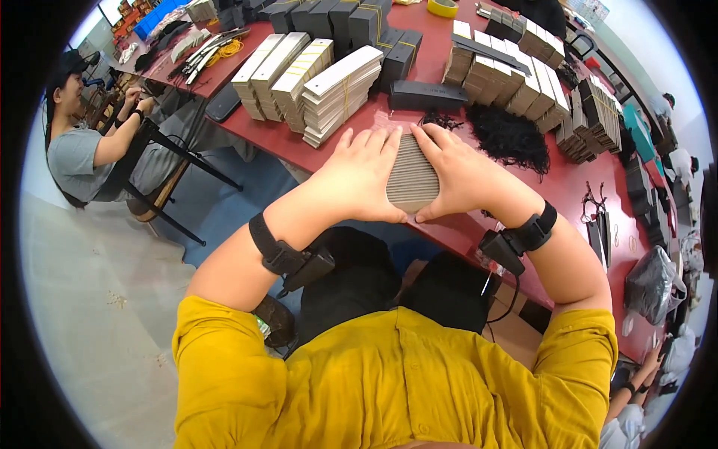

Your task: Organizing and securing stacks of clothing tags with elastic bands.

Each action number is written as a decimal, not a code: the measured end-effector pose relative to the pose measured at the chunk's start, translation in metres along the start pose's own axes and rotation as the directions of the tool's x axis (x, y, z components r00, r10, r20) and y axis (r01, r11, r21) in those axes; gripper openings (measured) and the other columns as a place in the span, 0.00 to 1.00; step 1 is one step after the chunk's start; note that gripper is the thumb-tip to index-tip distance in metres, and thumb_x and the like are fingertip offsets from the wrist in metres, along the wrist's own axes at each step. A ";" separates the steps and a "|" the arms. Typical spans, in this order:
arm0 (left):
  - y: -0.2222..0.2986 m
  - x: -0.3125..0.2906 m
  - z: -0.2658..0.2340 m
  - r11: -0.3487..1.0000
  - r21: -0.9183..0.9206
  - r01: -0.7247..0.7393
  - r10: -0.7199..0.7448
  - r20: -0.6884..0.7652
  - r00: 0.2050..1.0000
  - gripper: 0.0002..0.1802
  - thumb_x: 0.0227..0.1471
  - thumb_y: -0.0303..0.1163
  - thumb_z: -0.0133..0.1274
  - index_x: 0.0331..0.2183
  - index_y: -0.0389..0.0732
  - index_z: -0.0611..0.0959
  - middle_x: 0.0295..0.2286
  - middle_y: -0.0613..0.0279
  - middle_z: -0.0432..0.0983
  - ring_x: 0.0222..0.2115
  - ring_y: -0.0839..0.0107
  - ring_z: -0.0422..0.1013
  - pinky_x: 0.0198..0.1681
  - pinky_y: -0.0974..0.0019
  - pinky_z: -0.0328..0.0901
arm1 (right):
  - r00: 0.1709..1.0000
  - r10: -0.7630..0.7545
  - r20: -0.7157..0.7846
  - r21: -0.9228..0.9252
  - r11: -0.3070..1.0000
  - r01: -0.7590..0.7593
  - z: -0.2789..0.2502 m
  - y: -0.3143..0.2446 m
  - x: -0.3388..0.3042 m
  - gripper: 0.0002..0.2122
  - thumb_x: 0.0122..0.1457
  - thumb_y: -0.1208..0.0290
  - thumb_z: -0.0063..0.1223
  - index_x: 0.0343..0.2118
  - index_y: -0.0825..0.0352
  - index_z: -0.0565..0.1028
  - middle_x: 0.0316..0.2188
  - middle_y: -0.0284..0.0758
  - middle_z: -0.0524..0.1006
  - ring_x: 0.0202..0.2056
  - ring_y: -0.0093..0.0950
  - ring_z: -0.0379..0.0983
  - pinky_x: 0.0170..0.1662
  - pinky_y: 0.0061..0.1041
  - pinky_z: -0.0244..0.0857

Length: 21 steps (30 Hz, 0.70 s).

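Note:
Between my two hands is a stack of thin grey-brown cards (413, 179), its layered edges turned up toward me, at the table's front edge. My left hand (365, 176) presses on its left side, with the thumb at the near end. On the opposite side my right hand (465, 170) grips it too, its thumb close to the left thumb. The fingertips of both hands come together at the far end. Just beyond lie a dark stack of cards (428, 96) on its side and a heap of black cords (512, 136).
Banded stacks of white cards (340, 93) stand at the far left of the red table (321, 156), dark stacks (318, 21) behind them. More white stacks (516, 75) line the far right. A plastic bag (652, 280) sits at right. A seated person (97, 153) works at left.

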<state>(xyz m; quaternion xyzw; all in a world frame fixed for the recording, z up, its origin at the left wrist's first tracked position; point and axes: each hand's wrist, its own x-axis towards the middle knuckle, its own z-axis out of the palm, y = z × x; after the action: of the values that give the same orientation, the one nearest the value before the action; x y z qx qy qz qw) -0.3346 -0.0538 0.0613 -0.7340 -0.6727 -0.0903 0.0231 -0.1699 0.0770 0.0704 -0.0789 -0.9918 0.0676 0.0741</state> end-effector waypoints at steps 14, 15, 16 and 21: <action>0.024 0.023 -0.002 0.799 -0.593 -0.098 -0.116 -0.312 0.943 0.68 0.25 0.42 0.68 0.59 0.33 0.42 0.51 0.40 0.53 0.53 0.46 0.53 0.57 0.54 0.51 | 0.977 0.026 -0.212 0.314 0.949 0.043 -0.082 0.004 -0.012 0.40 0.47 0.57 0.59 0.57 0.75 0.54 0.59 0.50 0.53 0.62 0.40 0.48 0.62 0.31 0.44; 0.030 0.021 0.004 0.798 -0.593 -0.105 -0.114 -0.320 0.941 0.68 0.25 0.42 0.68 0.59 0.33 0.42 0.51 0.40 0.53 0.53 0.46 0.53 0.57 0.54 0.51 | 0.967 0.080 -0.241 0.395 0.918 0.022 -0.097 0.000 -0.007 0.36 0.53 0.56 0.54 0.58 0.75 0.55 0.60 0.50 0.51 0.62 0.39 0.46 0.62 0.31 0.41; 0.036 0.020 0.012 0.751 -0.657 -0.070 -0.220 -0.348 0.911 0.69 0.25 0.42 0.68 0.59 0.33 0.41 0.52 0.40 0.51 0.54 0.47 0.51 0.57 0.54 0.50 | 0.963 0.109 -0.247 0.389 0.921 -0.004 -0.105 -0.013 -0.002 0.32 0.59 0.53 0.44 0.58 0.74 0.55 0.60 0.49 0.52 0.63 0.39 0.45 0.63 0.31 0.39; 0.043 0.036 0.043 0.583 -0.767 -0.267 -0.273 -0.495 0.825 0.70 0.25 0.41 0.68 0.59 0.33 0.37 0.54 0.39 0.47 0.57 0.45 0.47 0.59 0.53 0.47 | 0.989 0.018 -0.150 -0.159 0.986 -0.042 -0.070 -0.045 0.018 0.35 0.56 0.48 0.44 0.57 0.74 0.56 0.59 0.49 0.55 0.62 0.42 0.46 0.63 0.37 0.39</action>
<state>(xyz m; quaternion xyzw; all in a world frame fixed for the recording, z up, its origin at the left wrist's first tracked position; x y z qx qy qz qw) -0.2846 -0.0160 0.0282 -0.5984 -0.5179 -0.6000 -0.1169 -0.1829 0.0442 0.1479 -0.1046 -0.9845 -0.0180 0.1397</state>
